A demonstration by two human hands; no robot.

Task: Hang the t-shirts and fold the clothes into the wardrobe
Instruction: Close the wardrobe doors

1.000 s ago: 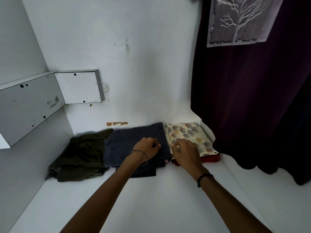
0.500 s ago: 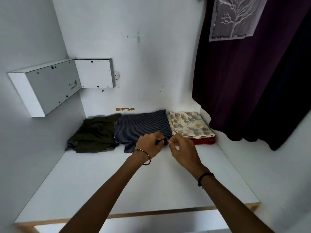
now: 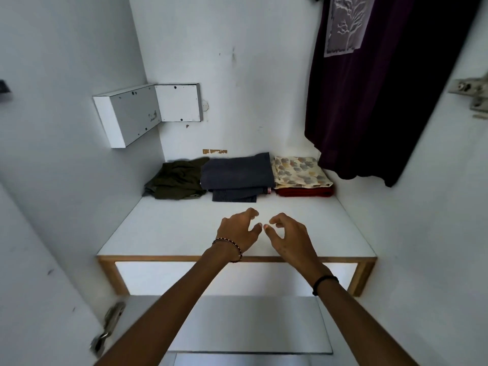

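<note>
Fingers [image 3: 252, 212] of the left hand [image 3: 237, 231] and fingers [image 3: 277, 217] of the right hand [image 3: 287, 236] are loosely curled and spread, released and grasping nothing. The two thumbs nearly meet between the hands, which hover above the bare front part of the white wardrobe shelf with a wooden front edge [image 3: 184, 233]. A thin beaded bracelet [image 3: 229, 244] circles the left wrist and a plain black band [image 3: 323, 282] circles the right wrist. Well apart from both hands, four pieces of clothing lie in a row along the back of the shelf against the rear wall. One crumpled olive-green garment [image 3: 177, 178] sits at the left. One folded dark navy pinstriped garment [image 3: 237, 171] lies in the middle, touching the olive one, with a lower layer sticking out toward the front. One folded cream cloth with a grey and yellow leaf pattern [image 3: 298, 171] rests at the right on top of one folded red cloth [image 3: 303, 192]. One dark purple t-shirt with a pale tree print [image 3: 369, 101] hangs at the upper right, its hem just above the cream cloth. One white box-shaped bracket [image 3: 132, 114] is fixed in the left rear corner, and two metal door hinges show, one at the right edge [image 3: 472, 96] and one at the lower left [image 3: 108, 328].
</note>
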